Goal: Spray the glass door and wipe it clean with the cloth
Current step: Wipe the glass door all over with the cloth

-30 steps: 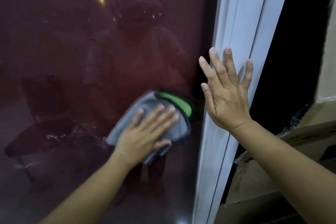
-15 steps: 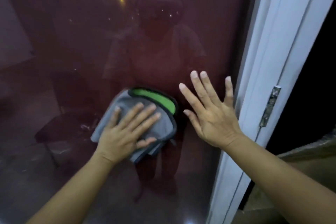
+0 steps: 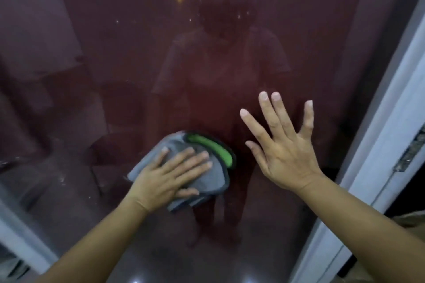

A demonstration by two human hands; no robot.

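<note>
The grey cloth [image 3: 184, 167] is pressed flat by the left hand [image 3: 167, 177] against the glass door [image 3: 115, 53]; at its 3 o'clock, the right hand [image 3: 287, 156] is spread.

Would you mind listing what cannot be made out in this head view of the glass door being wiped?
- Spray bottle: not in the head view.
- Cloth: partly covered by the left hand.
- Right hand: contact with the glass door cannot be told.
- Streaks: masked by reflections.
- Hinge plate: blurred, cut by the right edge.
</note>
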